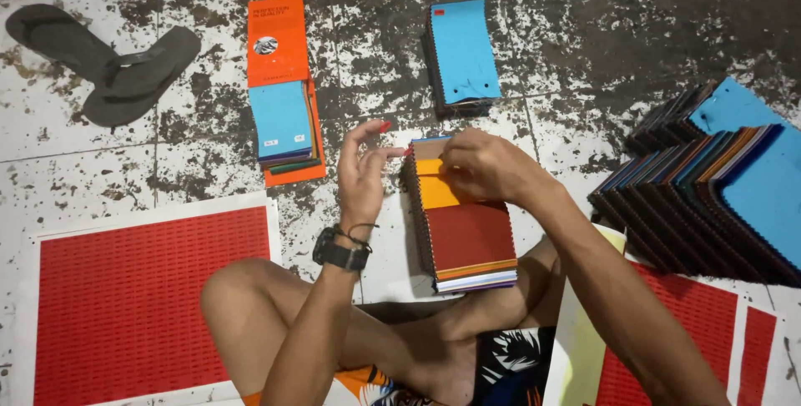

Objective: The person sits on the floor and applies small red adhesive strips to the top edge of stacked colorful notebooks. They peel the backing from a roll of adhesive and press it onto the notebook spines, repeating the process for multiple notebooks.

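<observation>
The landmark is the swatch stack (pixel 463 226) lying on the stained tile floor (pixel 584 55) directly ahead of the seated person's crossed legs; all positions below refer to it. Largest item: the red perforated sheet (pixel 150 306), left of the stack and nearer the person, with a second red sheet (pixel 701 331) on the right. Right of the stack sits a fanned row of dark-edged swatch bundles (pixel 709 197), blue faces up. Beyond the stack lies a blue-topped bundle (pixel 463 55); beyond and left, an orange sample card (pixel 279 80) carrying a smaller blue swatch set. A pair of dark sandals (pixel 108 60) lies far left. The right hand (pixel 484 164) rests on the far end of the stack, fingers curled down onto the top swatches and pressing them. The left hand (pixel 363 172), with a wristwatch below it, hovers at the stack's far left corner — thumb and forefinger pinched together on what appears to be a thin swatch edge. Judged step: aligning or adding a swatch at the bound end. The next move calls for square registration of edges — with steady downward pressure.
</observation>
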